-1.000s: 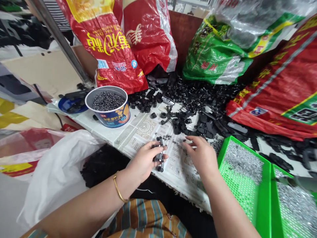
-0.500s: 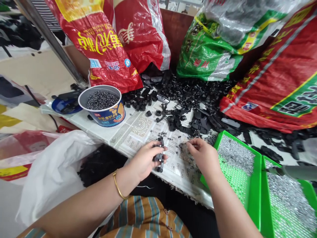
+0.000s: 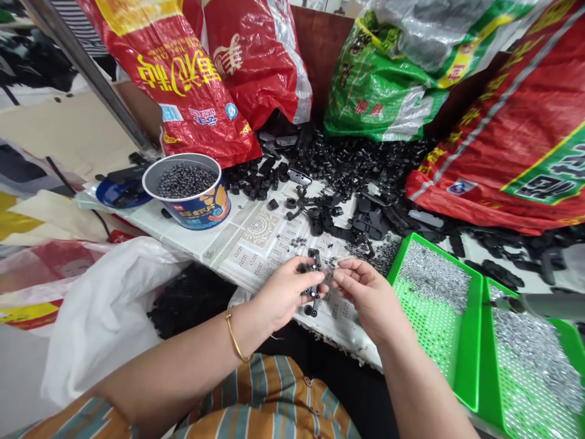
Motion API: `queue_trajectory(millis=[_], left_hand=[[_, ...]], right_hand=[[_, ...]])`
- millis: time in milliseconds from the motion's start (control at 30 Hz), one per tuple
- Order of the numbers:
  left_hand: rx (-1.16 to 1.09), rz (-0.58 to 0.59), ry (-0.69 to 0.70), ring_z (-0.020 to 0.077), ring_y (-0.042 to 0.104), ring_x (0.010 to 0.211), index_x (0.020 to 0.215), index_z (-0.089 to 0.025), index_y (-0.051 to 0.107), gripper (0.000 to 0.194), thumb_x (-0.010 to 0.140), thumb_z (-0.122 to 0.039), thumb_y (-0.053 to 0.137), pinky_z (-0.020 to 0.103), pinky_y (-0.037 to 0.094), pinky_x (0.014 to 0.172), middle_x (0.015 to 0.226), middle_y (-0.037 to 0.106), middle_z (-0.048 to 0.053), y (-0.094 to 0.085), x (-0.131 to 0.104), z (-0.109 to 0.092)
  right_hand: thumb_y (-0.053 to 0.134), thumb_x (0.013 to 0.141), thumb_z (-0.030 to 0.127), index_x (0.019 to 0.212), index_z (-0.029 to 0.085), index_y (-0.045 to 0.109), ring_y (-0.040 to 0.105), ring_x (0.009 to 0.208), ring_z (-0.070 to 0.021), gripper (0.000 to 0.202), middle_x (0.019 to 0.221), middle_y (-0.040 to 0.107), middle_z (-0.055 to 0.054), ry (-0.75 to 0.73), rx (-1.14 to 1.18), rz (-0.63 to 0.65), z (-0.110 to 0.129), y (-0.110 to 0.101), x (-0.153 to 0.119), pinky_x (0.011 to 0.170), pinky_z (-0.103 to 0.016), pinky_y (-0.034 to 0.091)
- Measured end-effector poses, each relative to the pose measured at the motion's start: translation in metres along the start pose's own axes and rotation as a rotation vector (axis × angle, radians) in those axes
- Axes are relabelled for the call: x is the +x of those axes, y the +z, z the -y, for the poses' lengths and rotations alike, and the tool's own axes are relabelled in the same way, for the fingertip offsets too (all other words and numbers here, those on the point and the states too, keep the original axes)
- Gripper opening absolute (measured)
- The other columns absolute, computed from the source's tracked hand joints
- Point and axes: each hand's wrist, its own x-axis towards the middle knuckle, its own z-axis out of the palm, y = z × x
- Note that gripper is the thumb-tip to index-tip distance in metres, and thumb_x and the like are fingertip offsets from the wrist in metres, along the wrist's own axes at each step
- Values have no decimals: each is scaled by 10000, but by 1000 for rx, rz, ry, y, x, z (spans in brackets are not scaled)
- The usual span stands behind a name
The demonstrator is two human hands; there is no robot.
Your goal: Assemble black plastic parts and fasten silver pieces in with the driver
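Note:
My left hand (image 3: 286,291) is closed round a black plastic part (image 3: 313,305) with several arms and round ends, held above the table's front edge. Just to its right, my right hand (image 3: 361,289) pinches thumb against fingers, close to the part. Whatever lies between those fingertips is too small to make out. Beneath both hands is a table (image 3: 256,268) with a white patterned cover. Tiny dark pieces (image 3: 384,251) lie scattered beyond my right hand.
A tub of small dark pieces (image 3: 185,210) stands at the left. Green trays (image 3: 475,341) with silvery bits sit at the right. Black plastic parts (image 3: 351,164) heap up behind, before a red sack (image 3: 196,91), a green sack (image 3: 375,85) and another red sack (image 3: 498,146).
My right hand has come up and left from the scattered pieces towards the black plastic part. My left hand has shifted right with that part, so the hands are nearer each other.

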Motion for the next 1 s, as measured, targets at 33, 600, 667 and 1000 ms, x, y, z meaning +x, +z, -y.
queue_trajectory(millis=[33,600,667,1000], left_hand=[[28,-10,3,96,591,623,916,-162,503,236,716,-123,621,256,456,630,785,608,26,2,-1,0],[197,-9,-30,94,540,533,859,-192,477,154,728,-195,557,199,372,522,549,554,-23,3,-11,4],[189,-6,-46,93,544,533,849,-198,464,151,728,-193,554,200,367,523,563,564,-23,4,-13,3],[203,27,-57,117,601,600,876,-203,454,193,728,-205,578,199,360,521,637,594,-10,0,-14,4]], right_hand=[[762,603,292,840,189,557,594,593,-86,330,667,630,25,23,26,17,-1,1,-2,550,-185,438],[775,573,286,794,177,587,563,570,-76,310,632,606,35,22,82,-32,-5,5,-15,586,-210,459],[777,572,272,789,177,577,555,542,-66,310,609,597,42,62,147,-7,-4,7,-16,567,-198,455],[759,587,254,770,173,557,449,444,-42,285,508,530,70,105,157,-4,-8,7,-11,470,-172,369]])
